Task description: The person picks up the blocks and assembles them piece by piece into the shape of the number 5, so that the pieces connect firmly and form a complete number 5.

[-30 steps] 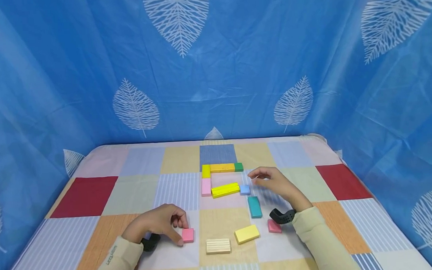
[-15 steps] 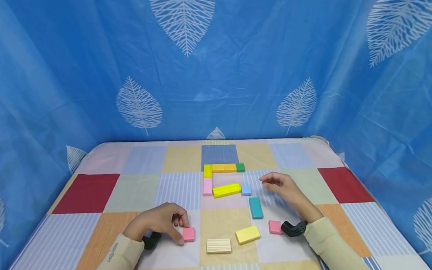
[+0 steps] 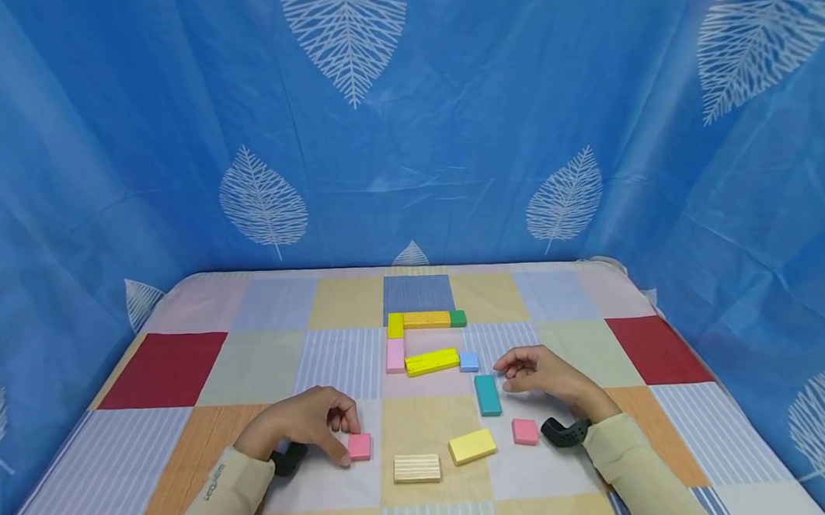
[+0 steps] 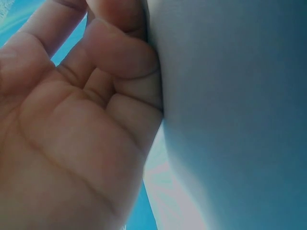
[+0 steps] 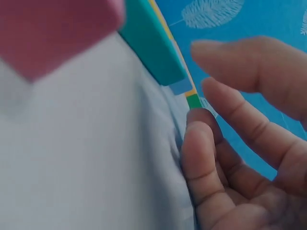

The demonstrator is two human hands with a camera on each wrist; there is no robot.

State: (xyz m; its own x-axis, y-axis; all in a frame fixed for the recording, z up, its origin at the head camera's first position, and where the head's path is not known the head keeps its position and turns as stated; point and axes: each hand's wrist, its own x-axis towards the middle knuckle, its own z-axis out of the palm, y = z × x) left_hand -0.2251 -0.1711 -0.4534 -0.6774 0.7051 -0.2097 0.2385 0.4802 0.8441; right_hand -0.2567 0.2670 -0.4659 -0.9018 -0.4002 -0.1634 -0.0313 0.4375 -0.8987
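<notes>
My left hand (image 3: 305, 422) rests on the cloth at the left, beside a pink square block (image 3: 359, 447). Thumb and forefinger lie close to that block's left side, without a visible pinch; the left wrist view shows loosely curled fingers (image 4: 127, 55) and no block. Just right of a teal block (image 3: 487, 395) hovers my right hand (image 3: 548, 376), fingers relaxed, thumb apart from the forefinger, nothing between them. A light blue block (image 3: 468, 362) lies to its left, touching the end of a bright yellow block (image 3: 432, 362).
Yellow (image 3: 395, 325), orange (image 3: 426, 320), green (image 3: 458, 318) and pale pink (image 3: 395, 356) blocks form a corner farther back. Nearer lie a pale yellow block (image 3: 472, 446), a ridged wooden block (image 3: 417, 469) and another pink square (image 3: 524, 431). A blue curtain (image 3: 408, 172) surrounds the table.
My right hand has moved away from the light blue block, to the right, then nearer me beside the teal block. The left hand and the blocks stay in place.
</notes>
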